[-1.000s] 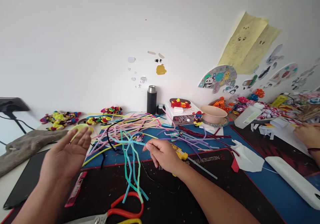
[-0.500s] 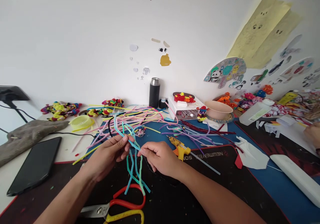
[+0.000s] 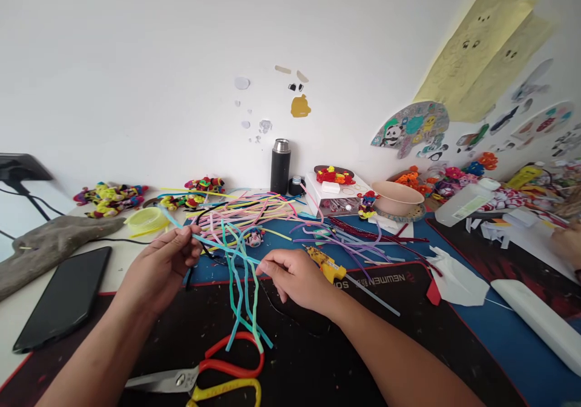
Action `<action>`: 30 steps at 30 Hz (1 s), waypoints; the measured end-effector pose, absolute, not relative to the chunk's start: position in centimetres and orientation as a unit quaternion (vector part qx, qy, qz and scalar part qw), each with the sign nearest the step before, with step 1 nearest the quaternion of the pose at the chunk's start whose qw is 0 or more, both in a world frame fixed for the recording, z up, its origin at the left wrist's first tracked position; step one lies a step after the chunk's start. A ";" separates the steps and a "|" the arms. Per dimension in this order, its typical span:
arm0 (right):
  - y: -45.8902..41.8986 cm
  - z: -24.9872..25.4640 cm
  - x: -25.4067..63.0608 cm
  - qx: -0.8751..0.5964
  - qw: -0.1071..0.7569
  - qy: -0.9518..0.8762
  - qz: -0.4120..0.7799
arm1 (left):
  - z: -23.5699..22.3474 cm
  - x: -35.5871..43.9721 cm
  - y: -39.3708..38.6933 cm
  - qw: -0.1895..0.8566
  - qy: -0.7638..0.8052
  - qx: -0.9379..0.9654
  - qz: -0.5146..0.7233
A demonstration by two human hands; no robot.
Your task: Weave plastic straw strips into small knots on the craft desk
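A light blue pipe cleaner [image 3: 213,245] stretches between my two hands, slanting down to the right. My left hand [image 3: 167,255] pinches it near its left part, and its free end sticks out up and left. The other end is pinched by my right hand [image 3: 295,277]. Several blue and mint-green pipe cleaners [image 3: 247,298] are looped over it and hang down, their tips near the handles of the scissors [image 3: 231,367]. Those scissors have one red and one yellow handle and lie on the black mat. A yellow glue gun [image 3: 329,264] rests just beyond my right hand.
Loose pink and yellow pipe cleaners [image 3: 258,210] cover the back of the table. A black phone [image 3: 68,298] and driftwood [image 3: 59,237] lie at left. A black thermos [image 3: 280,168] and pink bowl [image 3: 397,198] stand by the wall. Another person's hand [image 3: 567,240] is at far right.
My left hand came in from the left with open fingers, took hold of the blue pipe cleaner near the middle, then slid left along it, drawing it straight. My right hand kept its pinch.
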State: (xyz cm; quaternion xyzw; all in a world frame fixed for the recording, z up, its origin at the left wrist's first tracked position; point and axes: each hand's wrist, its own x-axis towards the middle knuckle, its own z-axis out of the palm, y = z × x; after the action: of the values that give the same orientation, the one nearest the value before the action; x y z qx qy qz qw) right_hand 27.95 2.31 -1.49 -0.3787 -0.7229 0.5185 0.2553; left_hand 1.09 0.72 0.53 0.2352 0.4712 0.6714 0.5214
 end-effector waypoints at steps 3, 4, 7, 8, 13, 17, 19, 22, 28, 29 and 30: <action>2.5 -1.6 28.0 -0.374 0.279 -0.699 0.541 | 0.9 1.1 0.5 0.535 0.462 0.216 0.673; 2.6 -1.5 28.0 -0.372 0.290 -0.688 0.552 | 0.9 1.0 0.5 0.540 0.456 0.208 0.676; 2.9 -1.3 28.0 -0.367 0.321 -0.646 0.587 | 1.0 0.6 0.6 0.540 0.440 0.175 0.696; 3.0 -1.2 28.0 -0.368 0.331 -0.631 0.598 | 1.1 0.5 0.7 0.536 0.436 0.162 0.705; 3.5 -1.3 27.9 -0.380 0.377 -0.568 0.626 | 2.5 0.7 0.7 0.527 0.406 0.109 0.739; 3.3 -1.9 27.7 -0.382 0.355 -0.562 0.642 | 2.8 2.2 0.6 0.535 0.409 0.100 0.732; 3.0 -2.2 27.5 -0.372 0.344 -0.564 0.653 | 2.3 3.0 0.5 0.548 0.419 0.111 0.715; 2.7 -2.3 27.2 -0.356 0.340 -0.558 0.668 | 1.1 3.9 0.2 0.575 0.442 0.155 0.671; 2.5 -2.3 26.9 -0.343 0.353 -0.532 0.689 | -0.3 5.1 -0.6 0.639 0.463 0.241 0.565; 2.5 -2.3 26.9 -0.343 0.359 -0.527 0.689 | -0.5 5.2 -0.6 0.643 0.463 0.251 0.556; 2.4 -2.2 26.8 -0.343 0.364 -0.522 0.690 | -0.7 5.2 -0.7 0.646 0.463 0.258 0.549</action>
State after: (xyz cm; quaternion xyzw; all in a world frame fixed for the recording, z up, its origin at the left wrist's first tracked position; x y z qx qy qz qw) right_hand 26.83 2.43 -2.23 -0.3434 -0.5224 0.6902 0.3643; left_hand 5.21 -0.66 -0.69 0.2585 0.4630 0.5493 0.6458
